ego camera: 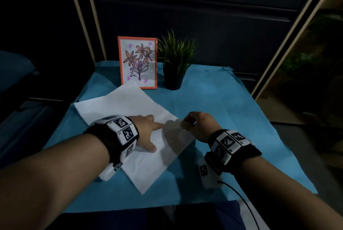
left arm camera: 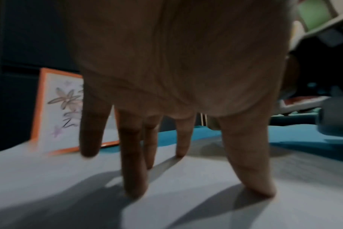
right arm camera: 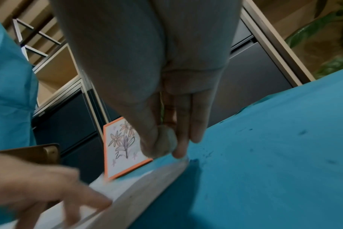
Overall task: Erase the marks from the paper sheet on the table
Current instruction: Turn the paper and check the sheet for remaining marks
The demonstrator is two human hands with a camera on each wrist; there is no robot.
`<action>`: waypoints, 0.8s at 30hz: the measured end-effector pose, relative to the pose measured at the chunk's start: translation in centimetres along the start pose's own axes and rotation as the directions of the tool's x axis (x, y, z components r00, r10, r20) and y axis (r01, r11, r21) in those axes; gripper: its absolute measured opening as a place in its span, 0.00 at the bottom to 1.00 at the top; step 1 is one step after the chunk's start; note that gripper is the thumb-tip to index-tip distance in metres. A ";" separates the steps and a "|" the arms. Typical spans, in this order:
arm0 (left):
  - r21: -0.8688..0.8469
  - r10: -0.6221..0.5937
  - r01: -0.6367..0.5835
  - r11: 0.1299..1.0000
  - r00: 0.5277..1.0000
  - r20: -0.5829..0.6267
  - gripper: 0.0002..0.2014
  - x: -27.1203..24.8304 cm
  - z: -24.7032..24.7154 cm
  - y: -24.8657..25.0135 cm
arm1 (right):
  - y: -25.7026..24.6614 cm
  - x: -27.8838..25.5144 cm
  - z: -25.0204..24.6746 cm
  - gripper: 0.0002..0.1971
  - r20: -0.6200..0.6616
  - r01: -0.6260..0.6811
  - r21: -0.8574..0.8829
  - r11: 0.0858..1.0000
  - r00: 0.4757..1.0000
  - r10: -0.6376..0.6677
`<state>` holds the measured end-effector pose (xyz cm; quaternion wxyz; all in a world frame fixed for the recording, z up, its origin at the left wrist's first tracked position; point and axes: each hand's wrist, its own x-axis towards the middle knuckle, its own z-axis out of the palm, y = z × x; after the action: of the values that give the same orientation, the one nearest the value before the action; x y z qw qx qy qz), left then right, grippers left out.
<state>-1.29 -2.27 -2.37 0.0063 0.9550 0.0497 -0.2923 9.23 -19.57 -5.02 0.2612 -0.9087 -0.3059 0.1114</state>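
Note:
A white paper sheet (ego camera: 130,107) lies slantwise on the blue-covered table (ego camera: 232,118). A faint short mark (ego camera: 141,159) shows near its near end. My left hand (ego camera: 148,133) rests on the sheet's middle, its straight, spread fingers (left arm camera: 133,170) pressing the paper (left arm camera: 186,209) flat. My right hand (ego camera: 196,124) is at the sheet's right corner. Its thumb and fingers pinch a small pale lump, seemingly an eraser (right arm camera: 167,139), and a fingertip touches the paper's edge (right arm camera: 157,178), which looks slightly raised there.
An orange-framed flower drawing (ego camera: 138,62) and a potted plant (ego camera: 174,62) stand at the table's back, just beyond the sheet. Dark cabinets rise behind. A black cable (ego camera: 239,196) runs from my right wrist over the front edge. Bare blue cloth lies to the right.

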 end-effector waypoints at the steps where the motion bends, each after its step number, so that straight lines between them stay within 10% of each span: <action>1: 0.009 -0.023 0.023 1.000 1.000 -0.002 0.43 0.2 0.2 0.1 | 0.1 0.2 -0.1 0.09 -0.045 0.010 0.017 1.000 0.999 -0.009; 7: -0.108 0.021 -0.039 0.993 0.987 -0.158 0.40 1.7 0.2 0.4 | -0.3 1.4 -0.1 0.09 0.018 0.018 -0.035 0.999 1.000 -0.017; 24: -0.058 0.035 -0.040 0.998 0.995 -0.094 0.56 2.8 0.7 -0.5 | -2.0 3.1 0.9 0.12 0.154 0.083 -0.236 0.968 0.987 -0.048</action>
<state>0.56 -1.56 -4.49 0.0380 0.9677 0.0407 -0.2460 10.38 -15.97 -4.85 0.1289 -0.9125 -0.3655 0.1312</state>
